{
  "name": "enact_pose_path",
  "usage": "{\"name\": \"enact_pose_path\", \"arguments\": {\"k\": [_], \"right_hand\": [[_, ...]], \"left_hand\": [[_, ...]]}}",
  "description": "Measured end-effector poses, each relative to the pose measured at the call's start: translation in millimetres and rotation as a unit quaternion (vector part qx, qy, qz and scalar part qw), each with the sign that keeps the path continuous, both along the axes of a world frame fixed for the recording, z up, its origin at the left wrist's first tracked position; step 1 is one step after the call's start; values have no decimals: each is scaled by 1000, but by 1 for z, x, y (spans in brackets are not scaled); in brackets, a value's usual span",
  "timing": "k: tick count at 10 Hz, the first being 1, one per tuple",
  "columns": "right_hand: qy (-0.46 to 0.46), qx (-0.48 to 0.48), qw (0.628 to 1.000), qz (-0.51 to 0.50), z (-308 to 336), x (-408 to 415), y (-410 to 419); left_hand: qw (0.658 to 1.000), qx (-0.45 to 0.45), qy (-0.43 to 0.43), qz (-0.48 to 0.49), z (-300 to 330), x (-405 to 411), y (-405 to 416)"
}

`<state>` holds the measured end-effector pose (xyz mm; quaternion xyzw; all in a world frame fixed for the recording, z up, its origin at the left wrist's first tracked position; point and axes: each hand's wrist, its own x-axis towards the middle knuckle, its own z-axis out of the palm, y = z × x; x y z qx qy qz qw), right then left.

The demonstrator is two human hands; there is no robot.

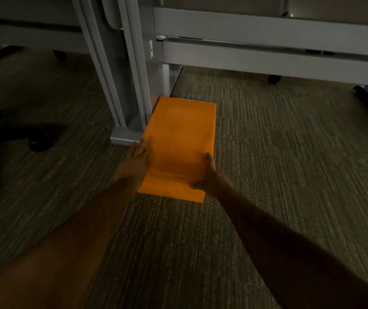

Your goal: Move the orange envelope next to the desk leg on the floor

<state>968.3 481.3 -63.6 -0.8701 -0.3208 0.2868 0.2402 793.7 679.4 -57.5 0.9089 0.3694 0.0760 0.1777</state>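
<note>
dim indoor scene, low exposure, soft overall, grey desk frame (267, 41) at top brightest, carpet (290, 175) lit better at right, deep shadow at left edge and bottom corners, forearms nearly black, orange envelope (178, 141) saturated, wide-angle bending of lines, no glare

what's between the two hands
The orange envelope, gripped by the left hand and right hand at its side edges in the head view.
</note>
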Motion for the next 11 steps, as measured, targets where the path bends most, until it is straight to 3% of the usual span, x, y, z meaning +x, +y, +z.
{"name": "enact_pose_path", "arguments": {"k": [2, 3, 6, 8, 9, 10, 11], "right_hand": [[-229, -16, 967, 105, -3, -24, -11], [-217, -4, 967, 133, -10, -27, -14], [-202, -19, 971, 127, -6, -13, -1], [-235, -35, 963, 130, 12, -5, 8], [-300, -80, 937, 161, 34, -9, 9], [-265, -87, 944, 176, 44, -17, -3], [-129, -78, 975, 161, 56, -24, -37]], "left_hand": [[997, -49, 26, -44, -5, -10, 6], [988, -39, 123, -89, 9, -11, 8], [989, -34, 108, -92, 4, 3, 11], [991, -9, 115, -68, 11, 13, 12], [990, 32, 123, -60, 12, 15, -9], [992, 9, 123, -30, 13, 13, -16], [987, -84, 136, -14, 30, 1, -21]]}}
